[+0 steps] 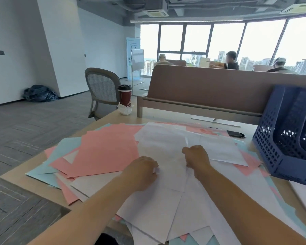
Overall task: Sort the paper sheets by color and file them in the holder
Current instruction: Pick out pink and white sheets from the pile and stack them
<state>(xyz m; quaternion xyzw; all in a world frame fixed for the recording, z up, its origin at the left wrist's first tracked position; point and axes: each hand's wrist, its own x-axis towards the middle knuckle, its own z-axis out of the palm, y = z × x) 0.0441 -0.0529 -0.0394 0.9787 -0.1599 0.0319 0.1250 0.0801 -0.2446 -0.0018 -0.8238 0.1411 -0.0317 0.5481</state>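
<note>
While the paper sheets [109, 149] are lying mixed in pink, blue and white across the table [34, 186] and the holder [281, 151] at its right edge seems empty, we are barely beginning, with our left hand [143, 172] and right hand [196, 156] curling their fingers tight on the white paper [166, 137] topping the pile.

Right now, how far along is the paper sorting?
Done: nothing filed; no paper shows in the blue holder. In hand: left hand and right hand both grip white sheets atop the pile. Left: pink sheets and light blue sheets lie mixed across the desk, all unsorted.
</note>
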